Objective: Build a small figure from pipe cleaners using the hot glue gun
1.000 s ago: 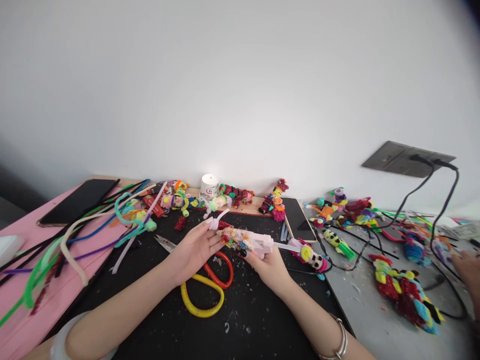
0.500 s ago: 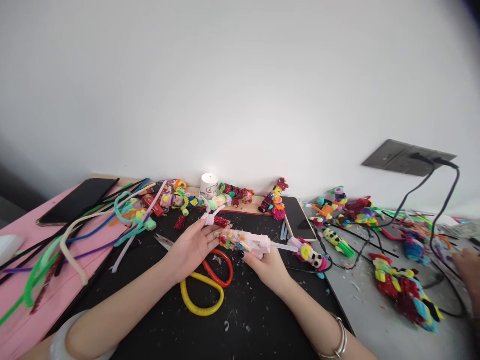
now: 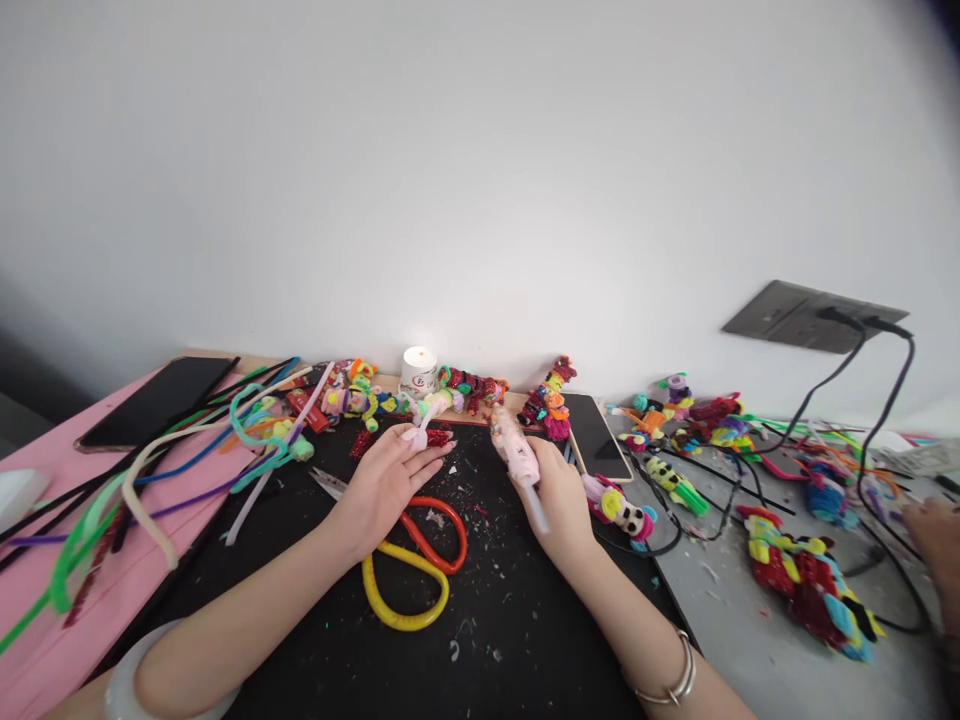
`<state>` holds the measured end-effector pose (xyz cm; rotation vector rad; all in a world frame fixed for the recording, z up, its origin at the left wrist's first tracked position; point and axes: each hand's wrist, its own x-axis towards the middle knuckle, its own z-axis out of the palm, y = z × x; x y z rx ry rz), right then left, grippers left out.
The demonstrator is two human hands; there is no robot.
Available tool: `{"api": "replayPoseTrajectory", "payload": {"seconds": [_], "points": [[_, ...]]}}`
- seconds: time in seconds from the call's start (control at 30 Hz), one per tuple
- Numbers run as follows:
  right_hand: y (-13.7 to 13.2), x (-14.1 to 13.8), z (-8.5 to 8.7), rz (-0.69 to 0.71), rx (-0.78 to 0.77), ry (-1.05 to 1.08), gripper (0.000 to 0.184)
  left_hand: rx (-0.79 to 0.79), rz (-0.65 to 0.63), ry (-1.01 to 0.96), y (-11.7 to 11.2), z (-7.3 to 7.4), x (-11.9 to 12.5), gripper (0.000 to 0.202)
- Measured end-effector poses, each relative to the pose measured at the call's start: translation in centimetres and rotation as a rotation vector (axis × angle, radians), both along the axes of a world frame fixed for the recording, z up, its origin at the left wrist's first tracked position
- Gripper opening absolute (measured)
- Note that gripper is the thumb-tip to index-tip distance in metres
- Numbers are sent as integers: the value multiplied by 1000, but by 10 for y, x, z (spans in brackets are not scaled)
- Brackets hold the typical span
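Note:
My right hand [image 3: 555,498] is wrapped round a pale pink glue gun [image 3: 514,452], whose nozzle end points away from me and is crusted with glue and coloured fuzz. A translucent glue stick [image 3: 537,510] sticks out of its rear. My left hand [image 3: 379,490] is palm up, with a small lilac pipe-cleaner coil [image 3: 418,438] pinched at the thumb; the other fingers are stretched out. Just beyond those fingers lies a dark red glittery pipe-cleaner piece [image 3: 439,440]. Scissors [image 3: 405,622] with one yellow and one red handle rest on the black mat [image 3: 525,640], partly under my left hand.
Pipe cleaners [image 3: 150,500] spread over the left side. A paper cup [image 3: 418,372] and several pipe-cleaner dolls [image 3: 551,395] line the wall. Phones [image 3: 600,440] lie at both sides. More dolls [image 3: 810,590], black cables [image 3: 892,400] and another person's hand [image 3: 934,530] are at right.
My right hand has drawn the glue gun away from my left palm and swung its nozzle from leftward to pointing at the wall. My left hand keeps the lilac coil, tilted slightly differently.

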<state>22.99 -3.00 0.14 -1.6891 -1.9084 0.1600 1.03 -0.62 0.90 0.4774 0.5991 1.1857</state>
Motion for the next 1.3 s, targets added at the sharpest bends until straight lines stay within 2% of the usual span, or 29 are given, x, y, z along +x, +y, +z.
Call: {"api": "replayPoseTrajectory", "payload": {"seconds": [0.13,0.23,0.3,0.4,0.5,0.57,0.63,0.8,1.0,1.3], "points": [[0,-4,1,-128,-15,-254,36,127,-12,121,-4,2,2,16],[-3,-7,4,-142,55,-266,48,215,-72,199,-8,3,3,19],[-6,-9,8,-62,129,-185,57,288,-137,265,-11,4,4,19],[-11,-10,11,177,232,-39,59,404,-265,372,-16,5,3,18],[-14,-10,9,389,296,-9,49,521,-376,465,-21,6,3,19],[-14,-10,7,433,336,-8,39,561,-403,520,-23,6,4,20],[-13,-10,5,431,375,19,30,559,-393,527,-23,6,4,20],[-14,-12,6,438,404,64,18,453,-337,393,-18,0,6,17],[-20,-19,3,443,439,70,17,299,-320,264,-18,-6,8,17],[-31,-30,3,477,459,66,24,172,-269,74,-22,0,13,19]]}}
